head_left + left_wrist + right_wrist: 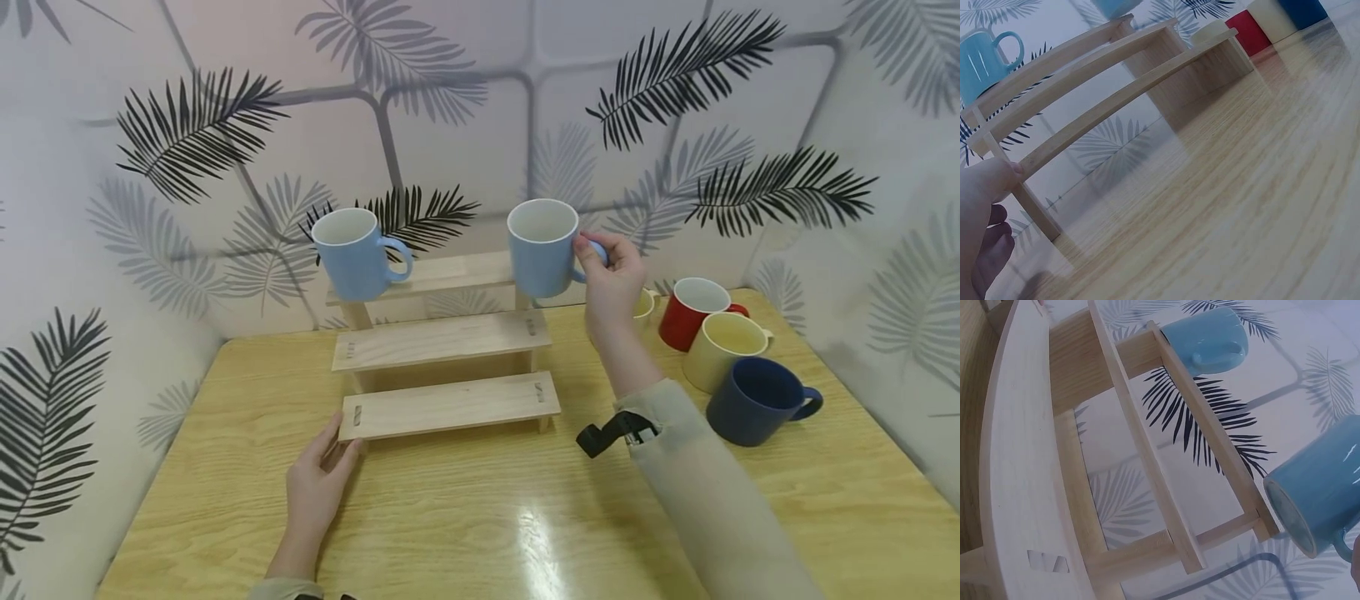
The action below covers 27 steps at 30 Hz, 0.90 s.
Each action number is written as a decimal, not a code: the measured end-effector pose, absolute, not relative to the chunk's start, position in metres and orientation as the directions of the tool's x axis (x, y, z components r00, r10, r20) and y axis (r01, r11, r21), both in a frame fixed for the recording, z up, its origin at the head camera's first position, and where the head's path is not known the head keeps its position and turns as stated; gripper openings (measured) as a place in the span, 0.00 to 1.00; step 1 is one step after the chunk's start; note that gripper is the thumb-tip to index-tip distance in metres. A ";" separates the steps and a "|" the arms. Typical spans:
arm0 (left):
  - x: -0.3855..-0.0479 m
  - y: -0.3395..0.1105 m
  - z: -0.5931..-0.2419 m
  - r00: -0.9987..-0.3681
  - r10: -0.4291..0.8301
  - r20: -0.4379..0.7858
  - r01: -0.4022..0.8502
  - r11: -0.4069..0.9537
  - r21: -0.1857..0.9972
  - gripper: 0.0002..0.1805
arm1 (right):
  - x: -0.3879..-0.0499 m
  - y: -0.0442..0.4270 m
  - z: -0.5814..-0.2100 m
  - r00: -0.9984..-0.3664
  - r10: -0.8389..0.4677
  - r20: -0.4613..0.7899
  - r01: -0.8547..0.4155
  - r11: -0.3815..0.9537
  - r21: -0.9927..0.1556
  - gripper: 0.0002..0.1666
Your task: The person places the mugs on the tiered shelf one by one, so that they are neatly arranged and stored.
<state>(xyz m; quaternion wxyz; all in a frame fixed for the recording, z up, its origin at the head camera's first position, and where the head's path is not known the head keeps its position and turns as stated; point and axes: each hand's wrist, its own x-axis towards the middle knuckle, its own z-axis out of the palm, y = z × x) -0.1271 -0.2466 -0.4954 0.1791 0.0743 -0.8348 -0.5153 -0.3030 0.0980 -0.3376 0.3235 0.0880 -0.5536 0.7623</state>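
Note:
A three-tier wooden rack [442, 340] stands on the table. On the left end of its top tier sits one light blue mug [351, 265], handle to the right. My right hand [617, 279] pinches the handle of a second light blue mug [542, 260], held upright by the top tier's right end. In the right wrist view, this mug's base [1288, 515] shows, apart from the rack. My left hand [321, 482] grips the left end of the lowest tier, its thumb [1004, 172] against the wood and the other fingers curled below.
Right of the rack stand a red mug [681, 321], a cream mug [708, 358] and a dark blue mug [750, 412]. Another pale yellow mug [643, 305] is partly hidden behind my right hand. A leaf-patterned backdrop [480, 150] rises behind the table [435, 517].

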 end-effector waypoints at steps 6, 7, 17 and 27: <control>-0.126 -0.246 -0.496 -0.926 -0.314 0.211 0.054 0.443 0.895 0.32 | -0.317 0.090 -0.338 -0.827 0.368 0.425 -0.516 -0.195 -0.834 0.05; -0.126 -0.246 -0.496 -0.925 -0.316 0.213 0.054 0.443 0.895 0.32 | -0.320 0.088 -0.338 -0.835 0.362 0.413 -0.505 -0.209 -0.837 0.04; -0.117 -0.234 -0.469 -0.927 -0.288 0.239 0.096 0.435 0.895 0.30 | -0.340 0.070 -0.336 -0.870 0.334 0.363 -0.451 -0.238 -0.860 0.04; -0.124 -0.243 -0.487 -0.925 -0.309 0.219 0.068 0.434 0.898 0.31 | -0.350 0.057 -0.333 -0.884 0.288 0.367 -0.422 -0.160 -0.892 0.06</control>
